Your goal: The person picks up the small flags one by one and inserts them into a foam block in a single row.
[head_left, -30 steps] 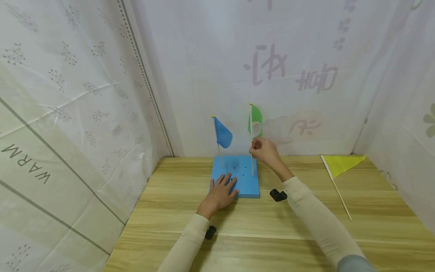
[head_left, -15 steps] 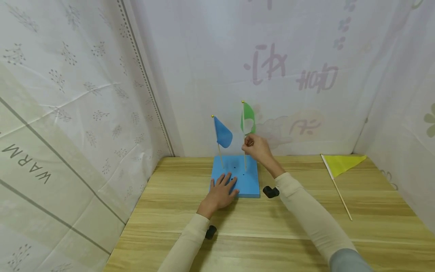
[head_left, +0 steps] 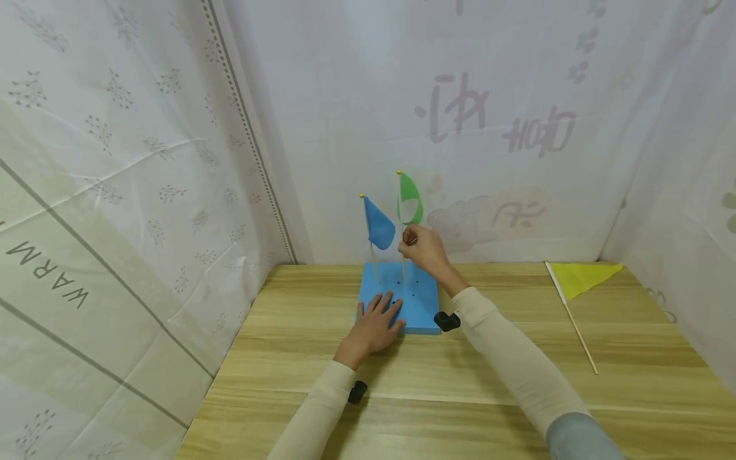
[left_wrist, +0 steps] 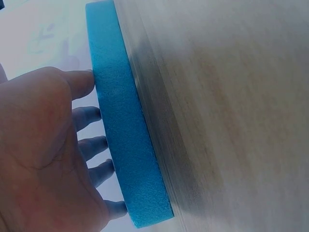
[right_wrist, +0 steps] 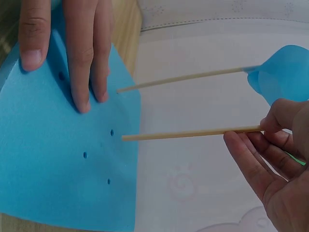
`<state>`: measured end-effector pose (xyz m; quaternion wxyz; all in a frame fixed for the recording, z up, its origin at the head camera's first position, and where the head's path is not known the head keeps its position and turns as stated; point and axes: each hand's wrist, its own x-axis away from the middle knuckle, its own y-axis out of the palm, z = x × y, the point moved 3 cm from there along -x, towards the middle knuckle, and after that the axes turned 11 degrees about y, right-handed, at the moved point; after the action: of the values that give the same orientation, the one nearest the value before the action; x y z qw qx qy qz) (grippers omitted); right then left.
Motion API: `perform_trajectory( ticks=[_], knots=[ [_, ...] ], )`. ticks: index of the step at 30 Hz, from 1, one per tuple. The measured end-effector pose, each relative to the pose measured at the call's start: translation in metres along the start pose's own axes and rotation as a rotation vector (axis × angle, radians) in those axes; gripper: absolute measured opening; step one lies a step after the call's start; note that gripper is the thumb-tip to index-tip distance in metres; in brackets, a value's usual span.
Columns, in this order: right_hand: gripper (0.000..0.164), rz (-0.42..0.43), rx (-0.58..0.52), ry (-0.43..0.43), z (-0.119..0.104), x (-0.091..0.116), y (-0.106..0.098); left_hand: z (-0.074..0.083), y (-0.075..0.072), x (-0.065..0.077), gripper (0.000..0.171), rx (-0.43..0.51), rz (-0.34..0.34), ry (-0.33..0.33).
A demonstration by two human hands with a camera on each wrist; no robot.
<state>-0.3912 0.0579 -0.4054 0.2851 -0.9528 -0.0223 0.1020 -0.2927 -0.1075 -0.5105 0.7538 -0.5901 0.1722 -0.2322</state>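
A person's left hand (head_left: 372, 329), fingers spread, presses on one blue board (head_left: 422, 313) set on a wood-grain counter (head_left: 448, 428). To the right, well apart, one yellow flag (head_left: 575, 280) lies flat, its stick running away from the person and its pennant pointing right. Four uncovered holes (head_left: 413, 294) show in the board. Over its far half, the thumb and fingers of the right hand (head_left: 425, 250) pinch the stick of one green flag (head_left: 410, 185). The flag's long axis is nearly upright, gold tip on top, cloth to the right; the stick's lower end points down just beside a hole. One blue flag (head_left: 379, 223) stands in the board to its left, leaning slightly left. Behind hangs a printed curtain (head_left: 333, 128).
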Motion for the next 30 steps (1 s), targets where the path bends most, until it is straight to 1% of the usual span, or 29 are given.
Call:
perform_trajectory(
  ticks=[6,12,17,23,30],
  knots=[
    [0.007,0.021,0.009,-0.014,-0.002,-0.003,0.006,0.0,0.001,-0.001,0.06,0.001,-0.005,0.002],
    [0.009,0.018,0.018,0.005,-0.003,-0.007,0.014,0.0,0.001,-0.002,0.06,0.008,-0.003,0.001],
    [0.008,0.018,0.026,0.012,0.001,-0.008,0.019,0.001,0.001,-0.001,0.061,0.01,-0.005,0.001],
    [0.008,0.022,0.036,-0.001,0.008,-0.008,0.024,0.001,-0.001,0.0,0.06,0.018,0.014,0.002],
    [0.008,0.018,0.043,-0.006,0.012,-0.008,0.031,0.0,0.001,0.001,0.06,0.012,0.017,0.001]
  ],
)
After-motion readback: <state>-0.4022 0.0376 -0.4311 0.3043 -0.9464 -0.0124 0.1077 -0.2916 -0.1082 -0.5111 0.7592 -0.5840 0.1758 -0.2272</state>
